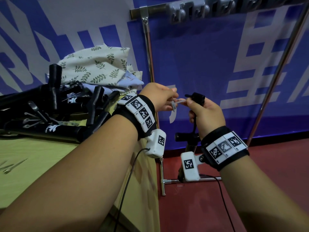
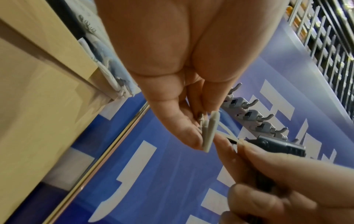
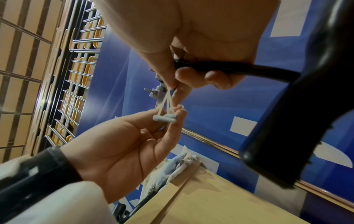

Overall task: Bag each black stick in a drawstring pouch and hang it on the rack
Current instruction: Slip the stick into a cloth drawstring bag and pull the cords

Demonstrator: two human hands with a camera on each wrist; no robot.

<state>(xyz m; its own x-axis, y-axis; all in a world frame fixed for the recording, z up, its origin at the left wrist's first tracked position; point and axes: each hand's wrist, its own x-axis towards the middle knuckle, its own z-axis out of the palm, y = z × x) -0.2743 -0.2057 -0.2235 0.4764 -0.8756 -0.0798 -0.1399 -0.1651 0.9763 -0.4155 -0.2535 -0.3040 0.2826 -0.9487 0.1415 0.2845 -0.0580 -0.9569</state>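
Note:
My right hand (image 1: 204, 114) grips the hose (image 3: 239, 70) of a black stick (image 1: 188, 137), which hangs below it off the table's right edge. Its black nozzle (image 1: 198, 97) sticks up above my fingers. The same hand pinches thin white straps (image 3: 165, 103) at the nozzle end. My left hand (image 1: 160, 99) pinches the small grey plastic tags (image 2: 209, 131) on those straps. More black sticks (image 1: 50, 111) lie piled on the table at the left. Behind them is a heap of leaf-print and pale blue pouches (image 1: 97, 67). The rack's grey hooks (image 1: 200, 10) run across the top.
The rack's chrome poles (image 1: 148, 52) rise just right of the wooden table (image 1: 41, 164), in front of a blue banner. Thin metal needles (image 1: 15, 165) lie near the table's left front. Cables trail from both wrist cameras. The floor on the right is red.

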